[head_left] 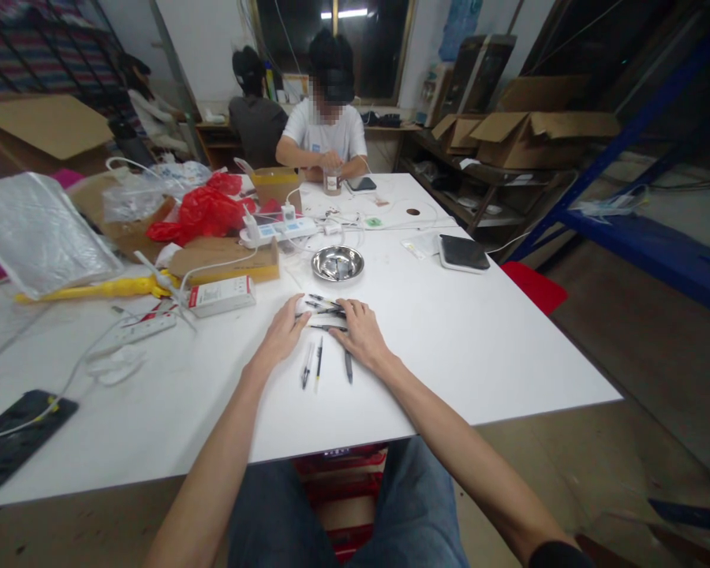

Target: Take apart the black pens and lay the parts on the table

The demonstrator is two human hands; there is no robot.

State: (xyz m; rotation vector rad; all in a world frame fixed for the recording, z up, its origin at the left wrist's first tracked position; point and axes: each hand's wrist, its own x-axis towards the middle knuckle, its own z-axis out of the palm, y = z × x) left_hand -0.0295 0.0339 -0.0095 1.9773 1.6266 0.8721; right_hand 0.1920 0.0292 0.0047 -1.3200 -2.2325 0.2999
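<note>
Several black and clear pens (325, 310) lie in a loose bunch on the white table, between my two hands. My left hand (285, 327) is at their left ends, fingers stretched forward and thumb apart. Over the right ends rests my right hand (360, 327), its fingers spread and its thumb by the nearest pen. Closer to me lie a clear-barrelled pen (308, 366), a thin pen refill (319, 363) and a dark grey pen part (349, 367), partly beneath my right hand. Beyond the bunch, a round steel bowl (338, 276) holds small pieces I cannot make out.
A white box (222, 297), a power strip (281, 230), cables and a red plastic bag (204, 209) crowd the left. A black-topped device (463, 253) lies to the right. Across the table a person (331, 138) handles a jar (332, 181). A black phone-like slab (20, 438) lies near left.
</note>
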